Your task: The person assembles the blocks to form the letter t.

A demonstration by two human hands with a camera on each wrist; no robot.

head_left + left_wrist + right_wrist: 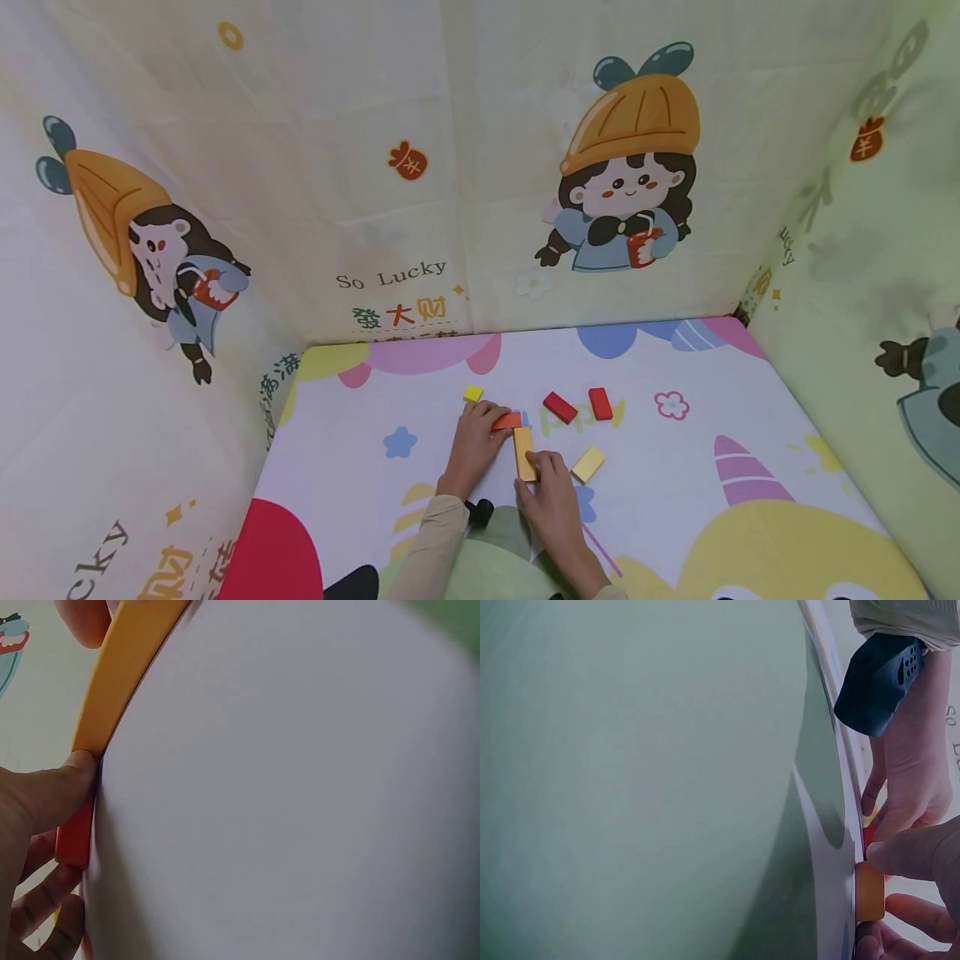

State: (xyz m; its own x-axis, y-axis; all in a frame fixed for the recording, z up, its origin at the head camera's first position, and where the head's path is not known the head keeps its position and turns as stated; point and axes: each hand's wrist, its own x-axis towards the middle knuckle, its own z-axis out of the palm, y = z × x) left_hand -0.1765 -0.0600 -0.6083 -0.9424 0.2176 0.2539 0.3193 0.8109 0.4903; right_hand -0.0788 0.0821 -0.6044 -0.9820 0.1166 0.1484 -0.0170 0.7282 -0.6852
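My left hand (474,446) holds an orange-red block (507,422) lying on the table, thumb on its near side and fingers round its far end. Against the right part of that block stands the end of a longer light-orange block (524,454), pointing toward me, so the two form a corner. My right hand (553,502) grips the light-orange block near its close end, thumb on one side and fingers on the other. In the left wrist view, the left thumb (64,784) covers the spot where the orange-red block (73,838) meets the light-orange one (127,675).
A small yellow block (473,393) lies just beyond the left hand. Two red blocks, one tilted (560,407) and one nearly straight (601,403), lie farther back to the right. Beside the right hand is a pale yellow block (588,464). Printed cloth walls (495,208) enclose the table.
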